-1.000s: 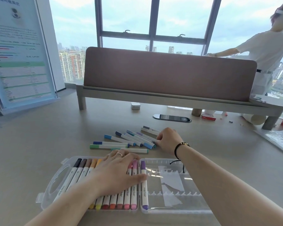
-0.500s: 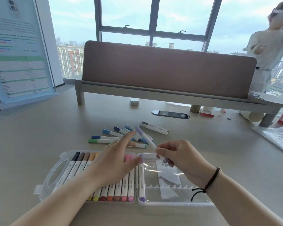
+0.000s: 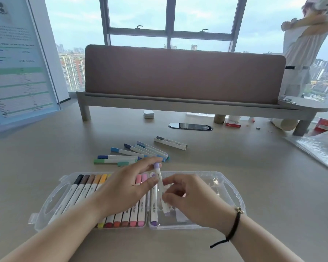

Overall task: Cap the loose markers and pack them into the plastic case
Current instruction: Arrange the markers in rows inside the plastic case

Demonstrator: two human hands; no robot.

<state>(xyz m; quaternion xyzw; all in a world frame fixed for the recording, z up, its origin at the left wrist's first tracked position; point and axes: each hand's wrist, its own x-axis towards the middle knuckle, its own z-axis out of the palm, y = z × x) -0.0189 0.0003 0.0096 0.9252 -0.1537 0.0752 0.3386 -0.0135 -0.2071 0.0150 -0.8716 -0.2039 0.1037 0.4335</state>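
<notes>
Lilac marker (image 3: 161, 188) above case's (image 3: 233, 193) open right half

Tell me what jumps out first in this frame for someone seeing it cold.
Both hands meet at centre over the open clear plastic case: the left hand and right hand hold one lilac-capped marker between them. The case's left half carries a row of packed markers, brown through pink. Behind it, loose blue and green markers lie scattered on the table.

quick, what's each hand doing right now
Left hand: pinches the upper end of the purple marker between finger and thumb.
Right hand: grips the same marker's lower part.
</notes>
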